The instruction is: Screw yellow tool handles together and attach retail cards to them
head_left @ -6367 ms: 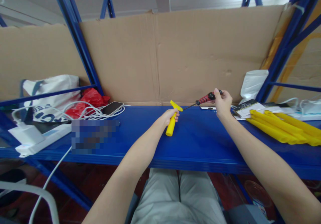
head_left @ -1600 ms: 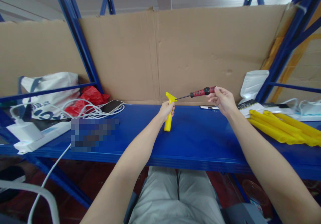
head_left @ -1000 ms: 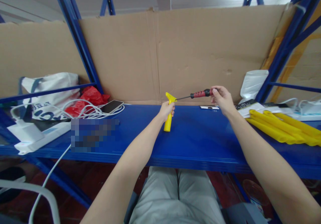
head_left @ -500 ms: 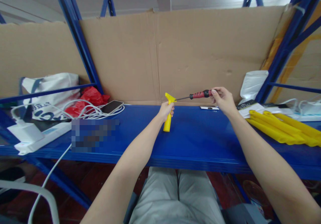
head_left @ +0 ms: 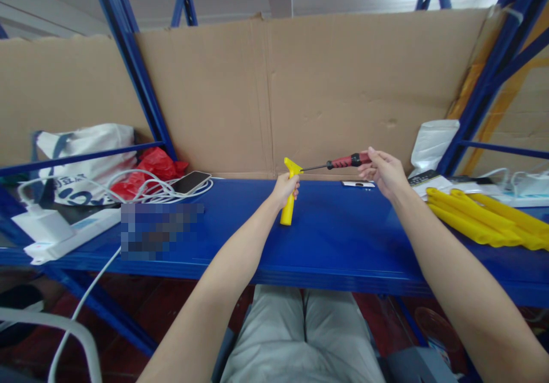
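My left hand [head_left: 286,189] is wrapped round a yellow plastic handle [head_left: 287,214], held upright just above the blue table [head_left: 334,240]. The handle's wider slanted head sticks out above my fist. From the right, a screwdriver [head_left: 345,161] with a red and black grip points at that head, its thin dark shaft nearly level and its tip meeting the side. My right hand [head_left: 384,171] has its thumb and fingers on the rear end of the screwdriver. Whether the tip sits in a screw is too small to make out.
At the right lie several yellow plastic tubes [head_left: 484,217] and a white pouch [head_left: 433,143]. A small white-topped item [head_left: 358,184] rests near the back. To the left are a phone [head_left: 191,182], coiled white cables, a red bag [head_left: 156,168] and a power strip [head_left: 81,234]. Cardboard [head_left: 343,86] stands behind.
My right hand has shifted slightly right and its fingers have opened a little round the screwdriver's end. The handle and screwdriver have moved slightly right.
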A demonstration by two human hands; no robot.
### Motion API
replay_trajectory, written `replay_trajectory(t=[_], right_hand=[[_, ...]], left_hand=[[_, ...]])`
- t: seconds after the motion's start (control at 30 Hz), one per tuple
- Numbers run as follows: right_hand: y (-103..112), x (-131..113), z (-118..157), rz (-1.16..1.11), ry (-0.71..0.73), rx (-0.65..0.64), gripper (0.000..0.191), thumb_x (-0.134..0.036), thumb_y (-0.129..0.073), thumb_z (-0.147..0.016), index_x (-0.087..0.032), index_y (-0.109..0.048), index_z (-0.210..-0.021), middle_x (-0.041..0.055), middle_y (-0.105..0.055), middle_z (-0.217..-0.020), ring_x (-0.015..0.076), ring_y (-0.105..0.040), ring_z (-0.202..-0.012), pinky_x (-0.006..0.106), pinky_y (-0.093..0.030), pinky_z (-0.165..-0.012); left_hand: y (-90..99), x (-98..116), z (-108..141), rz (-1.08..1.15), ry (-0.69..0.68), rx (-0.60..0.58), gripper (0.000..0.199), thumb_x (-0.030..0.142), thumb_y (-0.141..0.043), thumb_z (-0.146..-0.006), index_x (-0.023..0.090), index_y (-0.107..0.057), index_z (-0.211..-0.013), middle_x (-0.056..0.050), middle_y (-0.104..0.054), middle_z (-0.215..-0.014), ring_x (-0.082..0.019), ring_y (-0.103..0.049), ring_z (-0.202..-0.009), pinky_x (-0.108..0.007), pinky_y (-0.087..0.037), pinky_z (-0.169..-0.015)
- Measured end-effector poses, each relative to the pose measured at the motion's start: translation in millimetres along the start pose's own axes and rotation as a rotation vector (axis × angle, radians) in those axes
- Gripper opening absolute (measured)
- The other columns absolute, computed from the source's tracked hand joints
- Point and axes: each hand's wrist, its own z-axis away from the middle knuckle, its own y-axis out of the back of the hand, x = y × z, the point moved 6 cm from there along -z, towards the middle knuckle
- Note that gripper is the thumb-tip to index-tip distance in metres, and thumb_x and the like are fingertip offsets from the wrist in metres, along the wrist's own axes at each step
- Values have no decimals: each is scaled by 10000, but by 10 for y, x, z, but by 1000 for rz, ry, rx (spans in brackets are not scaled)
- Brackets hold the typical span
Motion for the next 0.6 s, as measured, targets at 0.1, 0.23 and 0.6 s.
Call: replay_trajectory(t=[0.1,0.23,0.6], right_hand=[[-40,-20,-1,-42,14,-61,311,-455,-675,-692,-184,-540,-764,-2,-625,-576,121,-624,-509,219,-507,-473],[-26,-16,-20,-46,77,-47,345,-473,-693,-661,-199,-497,-734,-37,-589,-556,99,-590,-467,214,-498,-462],[66,31,-34,-29,55,51,328,-480,-670,-677,-205,-491,-695,-55,-486,-438,77,-447,-334,186,-346,-312]], left_hand=[[4,0,-1,6,2,4,197,105,-484,-795,188,-375,-653,103,-376,-415,-23,-313,-272,-148,-242,-337],[3,-4,-3,17,-4,4,209,124,-511,-789,187,-380,-639,99,-379,-421,-26,-311,-273,-156,-236,-336],[-37,10,29,-16,-4,-14,194,97,-489,-786,186,-389,-647,100,-380,-426,-24,-318,-274,-158,-241,-335]])
